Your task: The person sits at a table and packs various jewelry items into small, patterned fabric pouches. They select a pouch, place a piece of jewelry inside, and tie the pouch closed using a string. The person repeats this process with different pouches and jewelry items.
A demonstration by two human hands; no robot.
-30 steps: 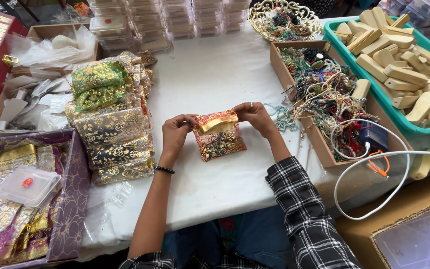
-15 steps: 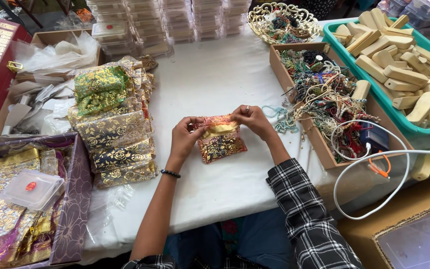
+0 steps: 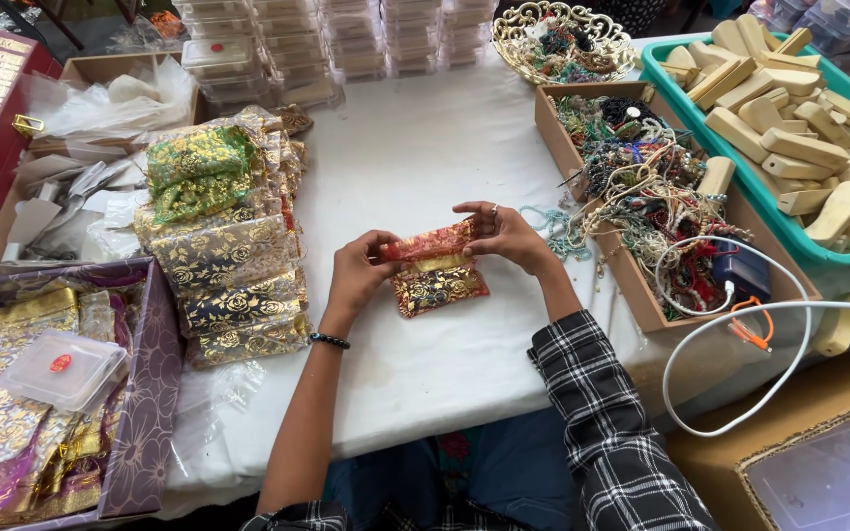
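A small red organza pouch [image 3: 435, 270] with gold flower print lies at the middle of the white table [image 3: 415, 157]. My left hand [image 3: 358, 273] grips its left end. My right hand [image 3: 506, 234], with a ring on one finger, pinches the upper right corner at the pouch's mouth. Both hands hold the mouth of the pouch stretched between them. To the left of my hands lies a stack of similar patterned pouches [image 3: 223, 246], green ones on top.
A cardboard box of bead jewellery [image 3: 641, 187] stands right of my hands, a teal tray of wooden blocks [image 3: 789, 128] beyond it. A gold wire basket [image 3: 563, 39] and stacked clear plastic boxes [image 3: 297, 49] sit at the back. A white cable [image 3: 740, 315] loops at right.
My hands have moved slightly apart and stretched the pouch's mouth wider; the pouch's top edge now lies flatter between my fingers.
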